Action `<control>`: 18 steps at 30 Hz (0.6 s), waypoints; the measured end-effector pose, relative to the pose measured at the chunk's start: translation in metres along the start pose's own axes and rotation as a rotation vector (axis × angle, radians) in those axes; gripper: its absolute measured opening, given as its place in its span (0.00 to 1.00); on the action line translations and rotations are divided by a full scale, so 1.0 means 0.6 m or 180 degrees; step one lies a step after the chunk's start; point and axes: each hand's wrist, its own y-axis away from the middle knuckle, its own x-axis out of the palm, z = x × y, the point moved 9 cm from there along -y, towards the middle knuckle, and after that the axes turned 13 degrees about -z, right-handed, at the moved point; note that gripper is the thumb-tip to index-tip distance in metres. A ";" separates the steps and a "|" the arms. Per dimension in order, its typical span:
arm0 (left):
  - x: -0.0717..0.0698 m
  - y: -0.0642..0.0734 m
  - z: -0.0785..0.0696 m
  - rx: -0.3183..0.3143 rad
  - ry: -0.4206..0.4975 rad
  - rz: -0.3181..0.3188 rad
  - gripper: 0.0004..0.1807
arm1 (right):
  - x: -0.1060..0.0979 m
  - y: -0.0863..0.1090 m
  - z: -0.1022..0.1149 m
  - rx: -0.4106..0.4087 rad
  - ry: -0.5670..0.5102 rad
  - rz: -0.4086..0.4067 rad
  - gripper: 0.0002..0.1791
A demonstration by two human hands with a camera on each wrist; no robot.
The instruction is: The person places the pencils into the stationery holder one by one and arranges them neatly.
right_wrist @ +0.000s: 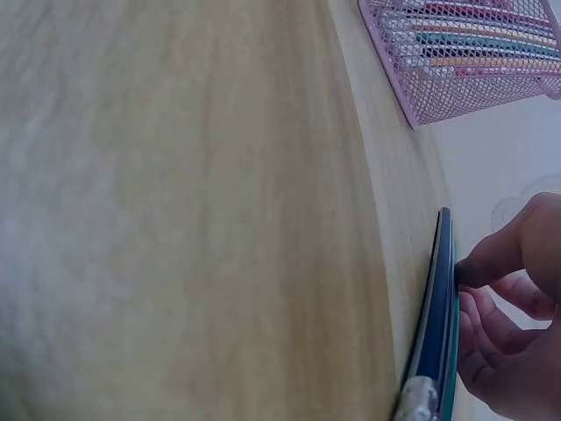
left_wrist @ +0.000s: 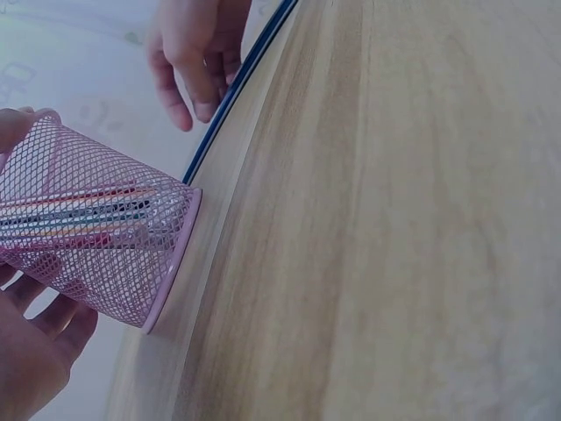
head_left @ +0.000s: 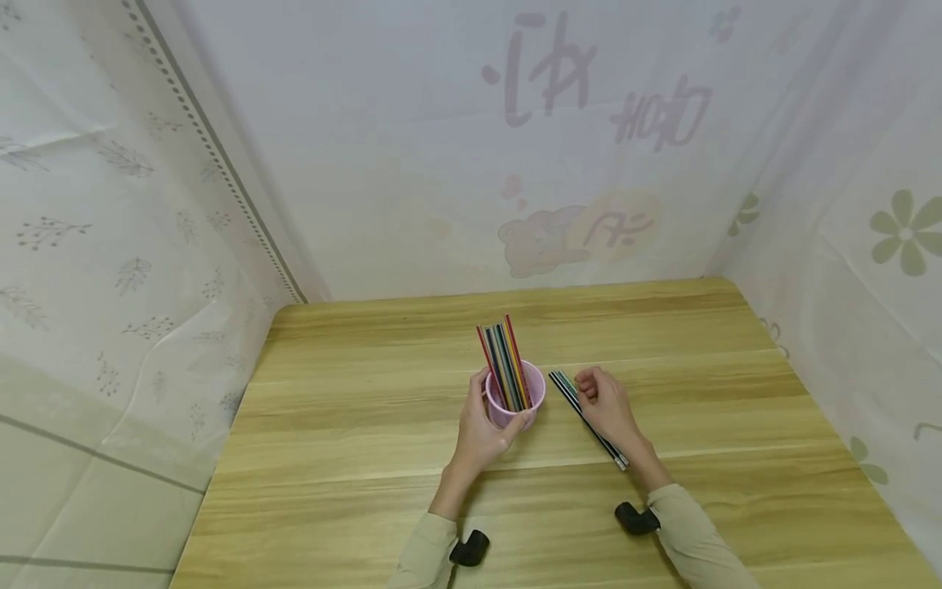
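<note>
My left hand (head_left: 482, 429) holds a pink mesh pencil cup (left_wrist: 92, 158) by its sides, thumb toward the near rim and fingers around the left. Inside stand several pencils (head_left: 505, 364) in red, yellow, green and dark colours, their tops above the rim. Right of the cup, a few dark and green pencils (head_left: 589, 421) lie side by side on the table, slanting toward me. At them is my right hand (head_left: 607, 405), its fingers loosely bent. In the right wrist view its fingertips are right at the green pencil (right_wrist: 453, 351), with a silvery pencil end (right_wrist: 417, 399) nearer the camera.
The wood-grain table (head_left: 331, 458) reaches back to a pale printed cloth (head_left: 412, 180), and similar cloths hang along both sides. A black wrist device (head_left: 471, 548) sits by the left sleeve and another device (head_left: 636, 519) by the right.
</note>
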 end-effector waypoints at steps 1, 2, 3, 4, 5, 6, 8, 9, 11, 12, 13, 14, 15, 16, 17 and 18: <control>0.000 0.000 0.000 0.0004 -0.0001 -0.0005 0.49 | 0.001 0.000 0.001 -0.0024 0.0040 0.0007 0.12; 0.000 0.000 0.000 0.0012 0.0002 -0.0007 0.48 | 0.001 0.000 0.001 -0.0038 0.0080 0.0027 0.12; 0.000 0.000 0.000 0.0015 0.0005 -0.0008 0.49 | 0.002 -0.001 0.001 -0.0033 0.0120 0.0056 0.12; 0.000 0.000 -0.001 0.0030 0.0009 -0.0013 0.48 | 0.004 -0.001 0.001 -0.0022 0.0161 0.0090 0.12; 0.000 -0.001 -0.001 0.0044 0.0009 -0.0015 0.48 | 0.005 -0.001 0.001 0.0002 0.0193 0.0128 0.12; -0.001 -0.001 -0.002 0.0055 0.0013 -0.0018 0.48 | 0.006 -0.002 0.001 0.0023 0.0236 0.0164 0.12; -0.001 -0.001 -0.004 0.0073 0.0033 -0.0018 0.48 | 0.007 -0.003 0.000 0.0051 0.0312 0.0227 0.11; -0.001 -0.001 -0.004 0.0069 0.0040 -0.0016 0.48 | 0.007 -0.003 0.000 0.0057 0.0351 0.0255 0.11; -0.001 -0.001 -0.004 0.0059 0.0046 -0.0012 0.48 | 0.008 -0.005 0.000 0.0080 0.0424 0.0317 0.10; -0.001 -0.001 -0.004 0.0044 0.0048 -0.0009 0.48 | 0.009 -0.005 0.000 0.0087 0.0450 0.0350 0.10; -0.001 -0.001 -0.004 0.0028 0.0044 -0.0003 0.48 | 0.010 -0.006 0.000 0.0093 0.0471 0.0384 0.10; -0.001 -0.001 -0.003 0.0012 0.0038 0.0001 0.48 | 0.010 -0.008 -0.001 0.0103 0.0484 0.0415 0.10; -0.001 -0.001 -0.002 -0.0008 0.0026 0.0008 0.48 | 0.011 -0.009 -0.001 0.0118 0.0494 0.0451 0.10; -0.001 -0.001 -0.002 -0.0020 0.0025 0.0013 0.48 | 0.011 -0.010 0.000 0.0134 0.0496 0.0482 0.11; -0.001 -0.001 -0.001 -0.0034 0.0021 0.0017 0.48 | 0.010 -0.012 0.000 0.0145 0.0496 0.0503 0.11; -0.001 -0.001 -0.001 -0.0045 0.0021 0.0021 0.48 | 0.009 -0.014 0.001 0.0156 0.0498 0.0522 0.12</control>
